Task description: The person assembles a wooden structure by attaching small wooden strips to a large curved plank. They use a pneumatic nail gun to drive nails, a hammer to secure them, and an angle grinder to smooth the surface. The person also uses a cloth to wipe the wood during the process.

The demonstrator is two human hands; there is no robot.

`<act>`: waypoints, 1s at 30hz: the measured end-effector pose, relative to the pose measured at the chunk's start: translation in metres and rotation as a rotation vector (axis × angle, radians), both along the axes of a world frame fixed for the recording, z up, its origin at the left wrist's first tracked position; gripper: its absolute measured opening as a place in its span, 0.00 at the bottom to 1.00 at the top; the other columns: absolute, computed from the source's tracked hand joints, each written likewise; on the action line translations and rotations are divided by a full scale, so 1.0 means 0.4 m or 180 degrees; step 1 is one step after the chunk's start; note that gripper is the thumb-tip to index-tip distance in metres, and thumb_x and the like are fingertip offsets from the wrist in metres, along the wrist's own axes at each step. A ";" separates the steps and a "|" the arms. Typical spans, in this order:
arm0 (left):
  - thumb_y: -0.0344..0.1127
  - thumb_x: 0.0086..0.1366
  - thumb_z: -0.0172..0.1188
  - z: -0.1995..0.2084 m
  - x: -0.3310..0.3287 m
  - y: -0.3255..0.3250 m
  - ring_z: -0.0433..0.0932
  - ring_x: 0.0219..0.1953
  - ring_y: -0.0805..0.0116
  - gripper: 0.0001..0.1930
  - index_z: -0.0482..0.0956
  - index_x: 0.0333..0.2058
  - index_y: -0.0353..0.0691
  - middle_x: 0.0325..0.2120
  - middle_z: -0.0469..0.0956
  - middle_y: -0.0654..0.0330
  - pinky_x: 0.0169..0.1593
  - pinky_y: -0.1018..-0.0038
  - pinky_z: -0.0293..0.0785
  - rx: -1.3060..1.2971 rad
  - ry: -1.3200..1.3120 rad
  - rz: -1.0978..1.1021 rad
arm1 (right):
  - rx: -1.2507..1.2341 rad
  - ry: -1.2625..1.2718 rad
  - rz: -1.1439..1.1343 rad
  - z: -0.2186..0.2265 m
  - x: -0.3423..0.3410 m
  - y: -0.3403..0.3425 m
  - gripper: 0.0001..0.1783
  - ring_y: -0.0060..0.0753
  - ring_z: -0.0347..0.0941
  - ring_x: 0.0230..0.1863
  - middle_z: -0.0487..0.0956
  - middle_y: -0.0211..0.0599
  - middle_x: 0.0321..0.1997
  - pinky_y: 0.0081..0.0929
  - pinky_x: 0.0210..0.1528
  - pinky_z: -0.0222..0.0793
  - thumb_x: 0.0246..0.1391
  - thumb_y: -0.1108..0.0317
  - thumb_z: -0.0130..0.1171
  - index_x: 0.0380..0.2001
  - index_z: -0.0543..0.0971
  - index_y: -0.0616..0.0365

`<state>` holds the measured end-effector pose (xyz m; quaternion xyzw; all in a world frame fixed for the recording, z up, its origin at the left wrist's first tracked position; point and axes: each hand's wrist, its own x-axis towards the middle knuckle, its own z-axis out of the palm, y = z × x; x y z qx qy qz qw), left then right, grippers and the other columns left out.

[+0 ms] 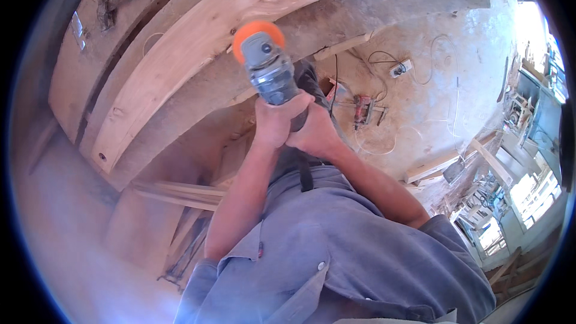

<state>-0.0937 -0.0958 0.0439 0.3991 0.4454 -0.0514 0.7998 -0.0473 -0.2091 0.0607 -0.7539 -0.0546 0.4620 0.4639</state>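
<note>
My left hand [275, 119] and my right hand [315, 132] are both wrapped round the body of an angle grinder [273, 78], close together. An orange round disc [245, 33] sits at the grinder's far end, its outline smeared as if spinning. That disc lies over the edge of a long, pale wooden board [180, 63] with knots; whether it touches the wood I cannot tell. The board rests on a dusty, broad slab-like bench [390, 9].
Timber strips [174, 195] lie low at the left. On the dusty floor are a red power tool [362, 110], a white socket box [400, 68] and loose cables [384, 54]. More planks [432, 165] and cluttered tools [480, 204] line the right side.
</note>
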 end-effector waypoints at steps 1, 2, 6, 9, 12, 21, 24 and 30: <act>0.29 0.58 0.68 0.000 -0.020 0.011 0.83 0.35 0.68 0.11 0.81 0.38 0.32 0.33 0.84 0.55 0.43 0.71 0.78 0.0007 0.0024 -0.0072 | -0.0036 -0.0054 0.0127 -0.002 -0.012 0.000 0.44 0.59 0.81 0.50 0.82 0.56 0.47 0.43 0.53 0.77 0.36 0.61 0.73 0.60 0.70 0.61; 0.28 0.59 0.65 0.004 -0.037 0.025 0.83 0.37 0.66 0.11 0.79 0.40 0.31 0.34 0.84 0.52 0.45 0.70 0.79 0.0048 0.0047 -0.0157 | -0.0039 -0.0109 0.0240 -0.007 -0.032 0.010 0.44 0.59 0.81 0.50 0.82 0.56 0.47 0.43 0.53 0.77 0.36 0.61 0.73 0.60 0.70 0.60; 0.25 0.59 0.63 0.021 -0.058 0.024 0.84 0.38 0.61 0.16 0.72 0.46 0.33 0.34 0.83 0.48 0.46 0.68 0.79 -0.0185 -0.0167 0.0416 | -0.0126 -0.0234 0.0490 -0.008 -0.043 0.021 0.43 0.60 0.81 0.49 0.82 0.57 0.45 0.44 0.52 0.77 0.36 0.62 0.72 0.60 0.70 0.59; 0.27 0.59 0.65 0.007 -0.008 0.014 0.84 0.37 0.64 0.17 0.75 0.46 0.31 0.34 0.84 0.51 0.44 0.69 0.80 -0.0153 -0.0069 0.0028 | -0.0180 -0.0216 0.0169 0.008 -0.007 0.009 0.40 0.46 0.82 0.47 0.84 0.48 0.43 0.38 0.52 0.76 0.35 0.62 0.75 0.56 0.73 0.60; 0.29 0.59 0.67 0.012 0.005 0.003 0.84 0.35 0.67 0.11 0.81 0.39 0.31 0.32 0.84 0.55 0.42 0.71 0.79 -0.0124 -0.0103 0.0153 | -0.0247 -0.0043 0.0074 0.031 0.010 0.016 0.36 0.36 0.81 0.46 0.83 0.43 0.41 0.35 0.51 0.75 0.35 0.64 0.76 0.51 0.75 0.60; 0.30 0.56 0.69 -0.003 0.007 -0.005 0.83 0.32 0.70 0.09 0.83 0.35 0.33 0.31 0.84 0.57 0.39 0.72 0.79 -0.0240 -0.0163 0.0156 | -0.0061 -0.0279 0.0123 -0.019 -0.008 -0.015 0.31 0.30 0.81 0.42 0.83 0.38 0.40 0.30 0.46 0.76 0.35 0.68 0.76 0.46 0.77 0.64; 0.28 0.55 0.69 0.032 -0.004 0.027 0.83 0.31 0.70 0.09 0.83 0.35 0.34 0.30 0.84 0.58 0.39 0.72 0.79 -0.0359 -0.0093 0.0315 | 0.0016 -0.0345 0.0128 0.000 -0.015 0.015 0.28 0.27 0.80 0.41 0.83 0.36 0.38 0.29 0.44 0.76 0.36 0.71 0.74 0.44 0.77 0.64; 0.30 0.53 0.72 -0.007 0.006 -0.005 0.79 0.28 0.76 0.09 0.83 0.32 0.35 0.27 0.82 0.63 0.35 0.74 0.77 -0.0279 -0.0260 0.0411 | -0.0253 -0.0053 0.0273 -0.026 0.000 -0.016 0.36 0.41 0.82 0.45 0.82 0.46 0.44 0.35 0.49 0.76 0.33 0.65 0.75 0.48 0.74 0.65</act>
